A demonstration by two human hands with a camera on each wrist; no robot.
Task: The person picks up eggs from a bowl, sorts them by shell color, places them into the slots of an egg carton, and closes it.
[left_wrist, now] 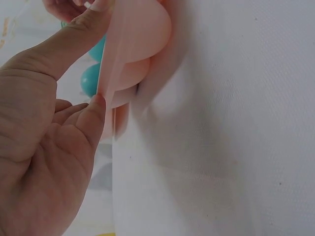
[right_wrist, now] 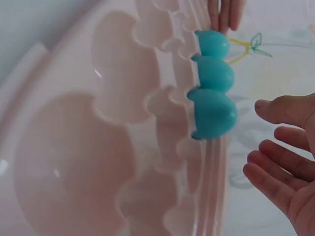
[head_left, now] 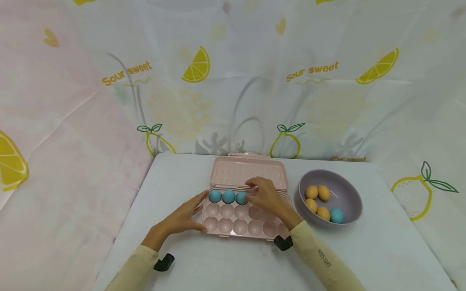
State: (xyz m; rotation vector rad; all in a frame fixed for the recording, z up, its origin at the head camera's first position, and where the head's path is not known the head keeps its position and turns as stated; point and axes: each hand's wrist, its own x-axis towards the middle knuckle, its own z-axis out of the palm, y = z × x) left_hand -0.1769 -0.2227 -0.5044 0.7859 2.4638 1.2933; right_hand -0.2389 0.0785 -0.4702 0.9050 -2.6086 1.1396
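Note:
A pink egg carton point(head_left: 233, 219) lies opened on the table, its lid point(head_left: 247, 167) folded back at the far side. Three blue eggs fill the left end of its back row; the rightmost blue egg point(head_left: 242, 198) is nearest my right hand point(head_left: 265, 197). That hand is over the carton, and in the right wrist view its spread fingers point(right_wrist: 275, 179) are apart from the egg point(right_wrist: 214, 114) and hold nothing. My left hand point(head_left: 182, 216) touches the carton's left end with thumb and fingers spread along the rim, as the left wrist view point(left_wrist: 101, 93) also shows.
A purple-grey bowl point(head_left: 347, 194) stands right of the carton, with several orange-yellow eggs point(head_left: 323, 193) and one blue egg point(head_left: 336, 216) inside. White cloth covers the table point(head_left: 225, 266). Behind hangs a curtain point(head_left: 236, 101) with lemon prints.

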